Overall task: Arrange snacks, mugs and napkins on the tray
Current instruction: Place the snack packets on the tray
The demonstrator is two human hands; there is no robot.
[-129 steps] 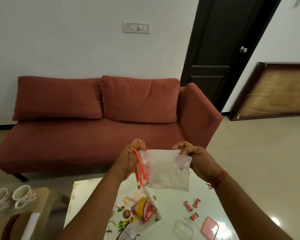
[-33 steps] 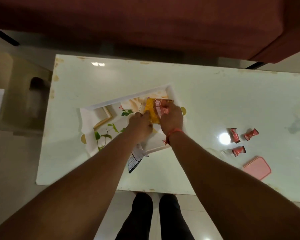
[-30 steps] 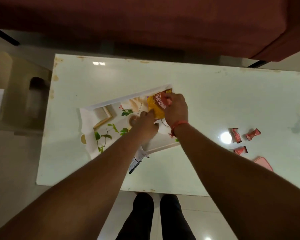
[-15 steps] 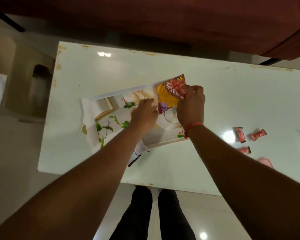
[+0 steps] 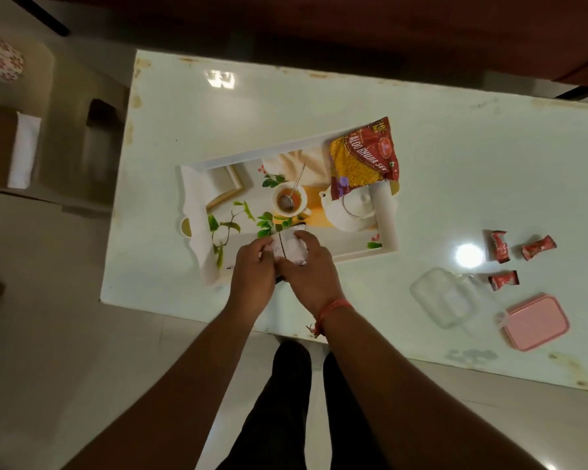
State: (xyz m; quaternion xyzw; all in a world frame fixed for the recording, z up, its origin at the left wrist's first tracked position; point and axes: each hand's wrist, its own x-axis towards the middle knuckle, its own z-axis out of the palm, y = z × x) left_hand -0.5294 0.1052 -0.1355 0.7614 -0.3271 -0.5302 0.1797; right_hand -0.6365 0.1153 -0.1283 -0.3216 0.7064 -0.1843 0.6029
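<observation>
bare forearms, red wrist thread [image 5: 331, 308], black trousers [image 5: 287, 401]

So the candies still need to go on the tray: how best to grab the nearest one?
Pinch the lowest candy across its plump middle, from above with the right hand. It lies flat on the table, apart from the others; its twisted ends are flimsy.

The tabletop [image 5: 319, 106] is glossy pale cream-green, with brownish chips along its edges. On it, the tray [image 5: 197, 198] has a white rim and a printed picture: green leaves, a white teapot, a cup of amber tea on yellow. At the tray's far right corner lies a snack packet [image 5: 364, 161], yellow with a deep red border and white lettering. Near the tabletop's right edge sit three red candies [image 5: 499, 245], a clear container [image 5: 448, 296] and a pink lid [image 5: 537, 320]. The packet [image 5: 292, 249] in both hands looks white.
</observation>
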